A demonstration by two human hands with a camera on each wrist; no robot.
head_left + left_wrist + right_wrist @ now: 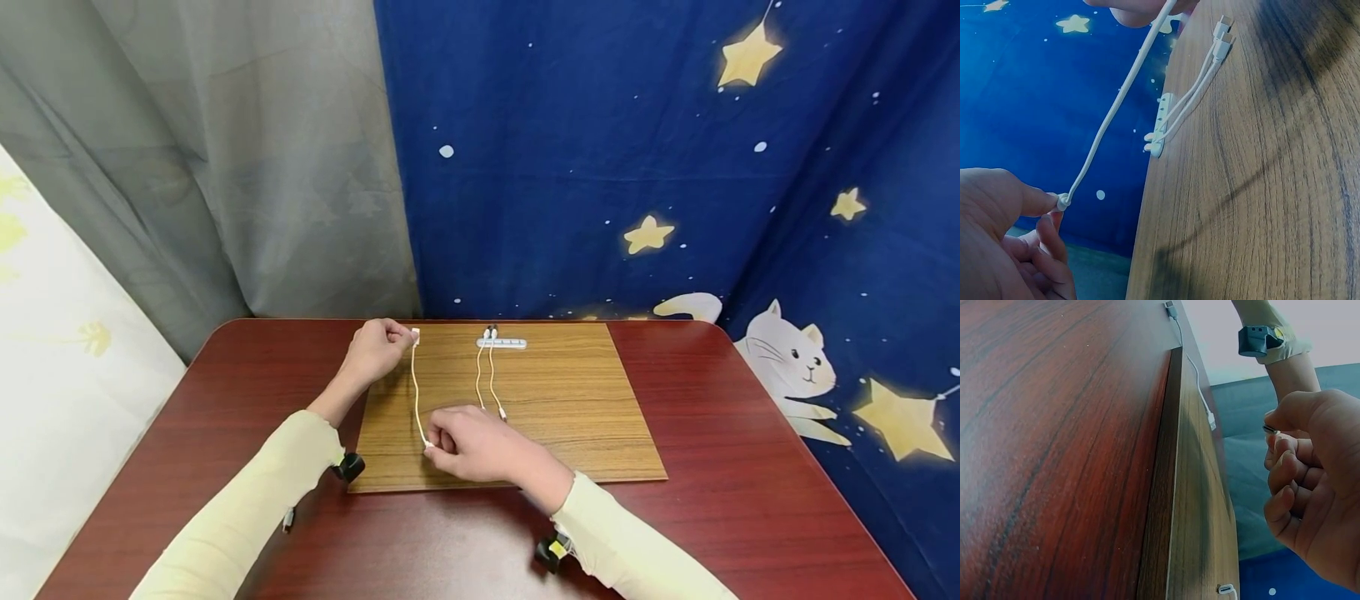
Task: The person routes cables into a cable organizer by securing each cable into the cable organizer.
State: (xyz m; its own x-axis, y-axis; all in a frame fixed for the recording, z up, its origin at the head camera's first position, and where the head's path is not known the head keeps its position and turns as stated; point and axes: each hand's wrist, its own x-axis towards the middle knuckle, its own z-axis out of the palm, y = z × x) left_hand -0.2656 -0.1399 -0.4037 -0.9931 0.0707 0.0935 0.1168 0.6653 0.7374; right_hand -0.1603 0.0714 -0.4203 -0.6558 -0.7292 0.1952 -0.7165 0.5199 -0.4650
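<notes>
A short white charging cable (417, 392) is stretched between my two hands over the left part of the wood-grain board. My left hand (378, 350) pinches its far end, a white plug (1063, 201), between thumb and forefinger. At the near end, my right hand (476, 446) pinches the other connector, whose metal tip (1269, 430) sticks out past the thumb. To the right, a white cable clip strip (510, 343) sits near the board's back edge. Two more white cables (1192, 94) run through its left slots, their free connectors (1224, 47) lying toward the front.
Under the work lies the wood-grain board (585, 417), on a dark red table (697, 400). Another white cable (1192, 365) lies across the board's left edge, mostly hidden by my left arm in the head view. Blue and grey curtains (315, 167) hang behind the table.
</notes>
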